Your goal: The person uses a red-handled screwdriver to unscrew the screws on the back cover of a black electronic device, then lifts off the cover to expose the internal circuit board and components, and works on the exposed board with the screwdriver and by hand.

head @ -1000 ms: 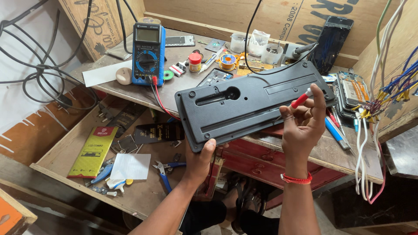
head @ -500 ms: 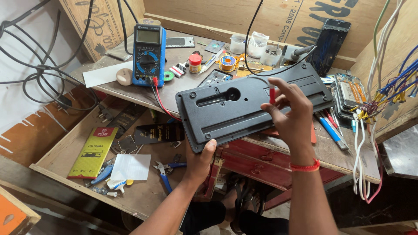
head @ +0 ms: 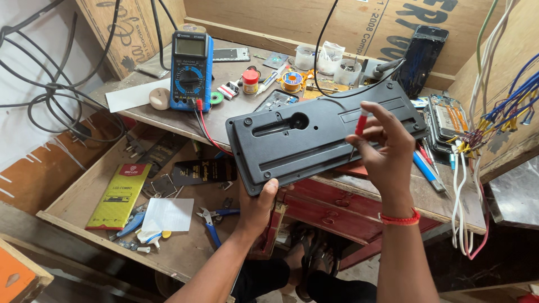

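Observation:
A long black plastic casing point(head: 314, 137) lies tilted over the front edge of the workbench, its back side up with screw holes and a slot. My left hand point(head: 259, 201) grips its lower left corner from underneath. My right hand point(head: 383, 150) holds a small red-handled screwdriver point(head: 360, 124) upright, tip down on the casing's right part. A black cable point(head: 323, 53) runs from the casing's top edge up out of view.
A blue multimeter point(head: 191, 70) with red and black leads stands at the back left. Solder reel point(head: 291, 79), small tubs point(head: 328, 58) and phone parts point(head: 446, 116) crowd the bench. The open wooden drawer point(head: 67, 196) below holds pliers point(head: 210, 219), paper and packets. Coloured wires point(head: 508, 106) hang at right.
My right hand has moved left along the casing with the screwdriver and turned it upright, tip now set on the casing. My left hand keeps its grip.

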